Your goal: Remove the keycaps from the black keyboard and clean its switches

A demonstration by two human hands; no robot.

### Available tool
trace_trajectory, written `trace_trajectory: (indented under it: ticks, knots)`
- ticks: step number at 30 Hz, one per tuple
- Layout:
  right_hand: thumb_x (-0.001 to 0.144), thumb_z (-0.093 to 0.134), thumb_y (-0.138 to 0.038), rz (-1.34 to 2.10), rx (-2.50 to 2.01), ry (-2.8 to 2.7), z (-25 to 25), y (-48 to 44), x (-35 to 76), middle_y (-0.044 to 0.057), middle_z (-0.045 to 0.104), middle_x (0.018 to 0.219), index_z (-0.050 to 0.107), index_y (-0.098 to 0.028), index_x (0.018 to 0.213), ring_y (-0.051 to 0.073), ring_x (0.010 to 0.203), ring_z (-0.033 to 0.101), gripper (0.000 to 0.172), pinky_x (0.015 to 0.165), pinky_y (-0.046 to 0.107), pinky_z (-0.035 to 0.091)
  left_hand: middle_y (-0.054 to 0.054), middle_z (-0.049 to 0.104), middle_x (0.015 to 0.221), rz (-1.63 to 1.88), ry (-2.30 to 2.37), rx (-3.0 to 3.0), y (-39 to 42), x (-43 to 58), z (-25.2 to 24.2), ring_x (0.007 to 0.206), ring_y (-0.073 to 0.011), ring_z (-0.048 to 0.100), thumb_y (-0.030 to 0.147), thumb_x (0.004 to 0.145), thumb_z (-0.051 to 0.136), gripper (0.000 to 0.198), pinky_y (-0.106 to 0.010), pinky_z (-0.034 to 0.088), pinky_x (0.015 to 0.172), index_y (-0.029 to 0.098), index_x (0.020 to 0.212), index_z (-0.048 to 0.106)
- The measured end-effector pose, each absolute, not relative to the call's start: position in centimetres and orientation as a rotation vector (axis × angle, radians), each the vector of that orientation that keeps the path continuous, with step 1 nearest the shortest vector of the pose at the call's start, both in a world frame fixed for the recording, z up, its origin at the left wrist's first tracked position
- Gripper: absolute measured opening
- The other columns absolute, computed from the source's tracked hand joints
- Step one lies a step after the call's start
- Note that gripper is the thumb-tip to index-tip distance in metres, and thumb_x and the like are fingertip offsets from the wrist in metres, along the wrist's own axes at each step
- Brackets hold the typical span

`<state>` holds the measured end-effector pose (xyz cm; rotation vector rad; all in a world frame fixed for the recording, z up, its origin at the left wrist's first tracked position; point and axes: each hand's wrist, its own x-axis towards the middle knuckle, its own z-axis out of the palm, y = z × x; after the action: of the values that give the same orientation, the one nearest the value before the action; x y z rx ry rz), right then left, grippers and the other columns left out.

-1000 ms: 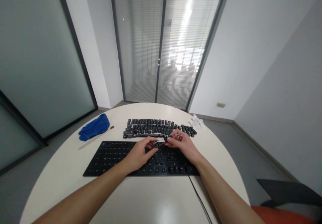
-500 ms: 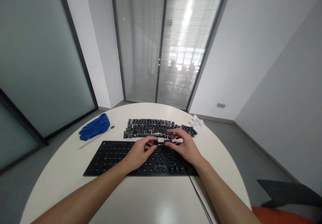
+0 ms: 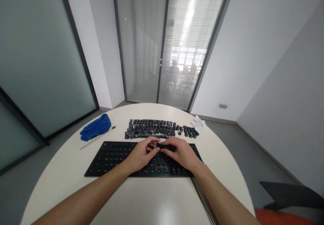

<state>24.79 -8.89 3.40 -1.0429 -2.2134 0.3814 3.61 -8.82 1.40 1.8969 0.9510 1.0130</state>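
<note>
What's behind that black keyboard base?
Behind the keyboard base lie rows of loose black keycaps, with a crumpled white tissue farther right. The left hand and right hand cover part of its far edge; whatever they hide there can't be seen.

Office, glass partition [image 3: 162, 46], blinds [image 3: 141, 66]

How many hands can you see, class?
2: the left hand over the middle of the black keyboard and the right hand over its right part, both at a small dark piece.
</note>
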Motion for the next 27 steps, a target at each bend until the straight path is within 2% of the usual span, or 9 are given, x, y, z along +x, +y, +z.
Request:
trace_trajectory:
  ticks: [8,13,19,27]
  knots:
    - [0.085,0.070,-0.027,0.360,-1.026,-2.167,3.28,-9.02,24.64,0.003,0.071,0.091,0.071,-0.024,0.100,0.020,0.085,0.067,0.015,0.078,0.031,0.050,-0.004,0.067,0.095,0.978,0.933,1.857,-8.74,3.96,1.34,0.088,-0.0181,0.064,0.026,0.088,0.058,0.020,-0.031,0.054,0.077,0.019,0.107,0.060]
    - [0.087,0.068,-0.029,0.343,-1.031,-2.193,3.23,-9.04,24.76,0.003,0.071,0.095,0.070,-0.026,0.103,0.020,0.088,0.067,0.017,0.080,0.031,0.050,-0.005,0.067,0.098,0.971,0.949,1.865,-8.79,4.03,1.51,0.089,-0.0181,0.064,0.027,0.089,0.057,0.017,-0.032,0.054,0.078,0.018,0.103,0.059]
    - [0.087,0.068,-0.026,0.324,-1.047,-2.242,3.33,-9.16,24.69,0.003,0.072,0.099,0.069,-0.026,0.110,0.020,0.091,0.068,0.023,0.081,0.031,0.050,-0.005,0.067,0.102,0.950,0.936,1.851,-8.68,3.96,1.22,0.093,-0.0187,0.064,0.028,0.088,0.059,0.024,-0.033,0.054,0.081,0.019,0.111,0.059]
    - [0.089,0.065,-0.026,0.365,-0.986,-2.253,3.51,-9.46,24.47,0.003,0.073,0.103,0.069,-0.028,0.112,0.019,0.093,0.068,0.024,0.085,0.031,0.051,-0.002,0.068,0.088,0.911,0.937,1.850,-8.44,3.97,1.21,0.081,-0.0173,0.063,0.030,0.087,0.059,0.016,-0.031,0.052,0.075,0.017,0.096,0.060]
